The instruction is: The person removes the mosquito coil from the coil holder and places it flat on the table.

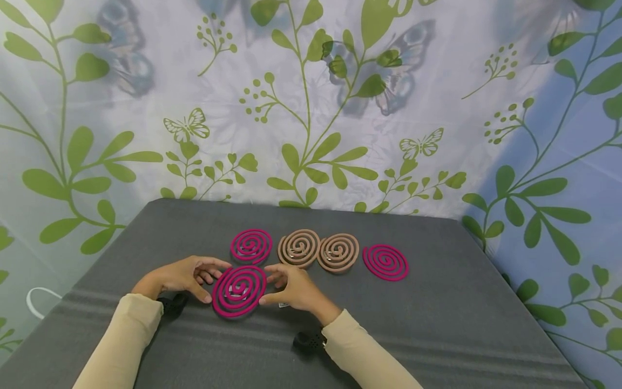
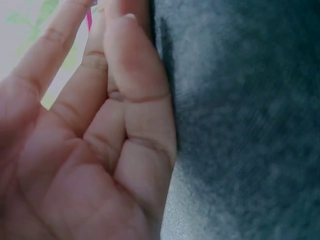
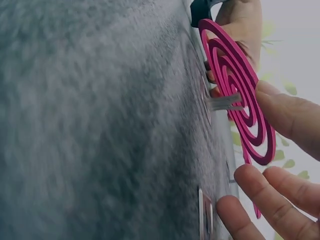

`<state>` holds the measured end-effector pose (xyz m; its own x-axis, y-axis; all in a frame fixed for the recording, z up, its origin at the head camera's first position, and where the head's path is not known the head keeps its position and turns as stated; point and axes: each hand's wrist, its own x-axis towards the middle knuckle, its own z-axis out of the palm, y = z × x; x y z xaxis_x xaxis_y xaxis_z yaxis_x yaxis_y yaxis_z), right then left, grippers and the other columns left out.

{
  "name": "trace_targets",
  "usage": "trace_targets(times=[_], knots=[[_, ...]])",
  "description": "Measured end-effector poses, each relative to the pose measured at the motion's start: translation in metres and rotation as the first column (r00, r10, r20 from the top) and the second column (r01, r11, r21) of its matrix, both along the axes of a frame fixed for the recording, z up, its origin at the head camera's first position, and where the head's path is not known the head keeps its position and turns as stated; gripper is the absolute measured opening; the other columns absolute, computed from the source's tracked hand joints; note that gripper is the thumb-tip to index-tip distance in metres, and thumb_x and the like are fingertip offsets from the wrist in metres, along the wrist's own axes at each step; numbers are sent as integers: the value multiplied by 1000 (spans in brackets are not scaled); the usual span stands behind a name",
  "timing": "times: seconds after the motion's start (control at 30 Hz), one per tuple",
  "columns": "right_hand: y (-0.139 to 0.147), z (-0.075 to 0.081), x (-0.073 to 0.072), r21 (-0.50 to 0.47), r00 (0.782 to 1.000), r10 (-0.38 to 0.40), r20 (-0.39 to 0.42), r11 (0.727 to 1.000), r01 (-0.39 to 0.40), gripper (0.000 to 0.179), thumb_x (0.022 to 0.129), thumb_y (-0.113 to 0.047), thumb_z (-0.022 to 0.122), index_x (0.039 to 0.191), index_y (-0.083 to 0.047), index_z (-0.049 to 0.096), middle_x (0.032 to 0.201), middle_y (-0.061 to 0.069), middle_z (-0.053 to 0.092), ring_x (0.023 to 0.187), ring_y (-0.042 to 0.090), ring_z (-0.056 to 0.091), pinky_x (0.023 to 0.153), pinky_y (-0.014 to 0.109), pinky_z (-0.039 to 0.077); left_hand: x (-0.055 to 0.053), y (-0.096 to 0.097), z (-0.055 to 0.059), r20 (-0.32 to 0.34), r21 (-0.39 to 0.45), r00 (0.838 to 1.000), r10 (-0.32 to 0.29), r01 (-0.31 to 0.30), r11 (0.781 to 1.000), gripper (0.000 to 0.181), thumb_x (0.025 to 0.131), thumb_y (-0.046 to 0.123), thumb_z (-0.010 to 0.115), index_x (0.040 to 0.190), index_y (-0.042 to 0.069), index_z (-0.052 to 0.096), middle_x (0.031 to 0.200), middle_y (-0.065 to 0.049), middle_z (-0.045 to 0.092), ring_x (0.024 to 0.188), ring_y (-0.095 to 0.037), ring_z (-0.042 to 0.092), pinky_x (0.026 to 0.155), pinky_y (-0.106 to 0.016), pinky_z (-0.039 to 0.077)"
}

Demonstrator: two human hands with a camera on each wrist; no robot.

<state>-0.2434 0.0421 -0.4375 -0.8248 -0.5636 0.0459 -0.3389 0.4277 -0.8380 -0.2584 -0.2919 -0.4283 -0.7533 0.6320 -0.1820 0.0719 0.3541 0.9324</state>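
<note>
A pink mosquito coil (image 1: 240, 287) lies over a thin metal stand (image 3: 223, 103), slightly tilted. My left hand (image 1: 187, 276) holds the coil's left side, thumb at the rim and forefinger near its far edge. From the opposite side my right hand (image 1: 293, 286) holds it, thumb and forefinger at the right rim. In the right wrist view the right thumb (image 3: 290, 112) meets the pink rim while the other fingers spread below it. The left wrist view shows mostly the left palm and bent fingers; only a sliver of pink appears there.
Behind stand another pink coil (image 1: 249, 247) and two brown coils (image 1: 299, 249) with metal stands beneath. Farther right, a pink coil (image 1: 386, 261) lies on the grey table (image 1: 437, 324). A small metal piece (image 1: 283, 304) shows beside the right thumb. Leaf-patterned cloth (image 1: 311, 108) hangs behind.
</note>
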Motion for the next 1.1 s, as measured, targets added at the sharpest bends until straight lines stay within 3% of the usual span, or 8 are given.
trace_targets(times=[0.27,0.43,0.83,1.1], knots=[[-5,1,3,-11,1000,-7,4,1000,7,66,84,-11,96,143,-1,68,120,14,76,108,30,69,77,30,60,-1,1,0,-43,-1,999,6,-6,1000,88,78,-5,95,150,-19,47,116,-7,64,96,-16,54,81,-24,47],[-6,1,5,-9,1000,-18,-6,1000,18,66,84,-11,96,143,-1,68,119,13,76,108,30,69,79,30,59,-2,2,0,-66,-4,998,7,-7,1000,88,76,-7,95,149,-19,48,114,-8,64,94,-15,53,80,-25,48],[-5,-4,5,-48,1000,-10,5,999,10,66,84,-12,96,144,-3,68,116,12,77,105,25,69,73,26,59,-3,-3,-5,-40,27,999,16,-15,1000,88,78,-3,96,150,-19,47,111,-8,65,93,-14,56,81,-24,52],[-5,-5,4,-50,1000,7,-22,999,-8,67,85,-13,95,145,-4,68,115,10,77,104,26,71,86,31,58,-1,-6,-4,-27,74,1000,0,2,997,86,82,-2,93,152,-18,45,110,-5,66,92,-13,58,80,-24,54]])
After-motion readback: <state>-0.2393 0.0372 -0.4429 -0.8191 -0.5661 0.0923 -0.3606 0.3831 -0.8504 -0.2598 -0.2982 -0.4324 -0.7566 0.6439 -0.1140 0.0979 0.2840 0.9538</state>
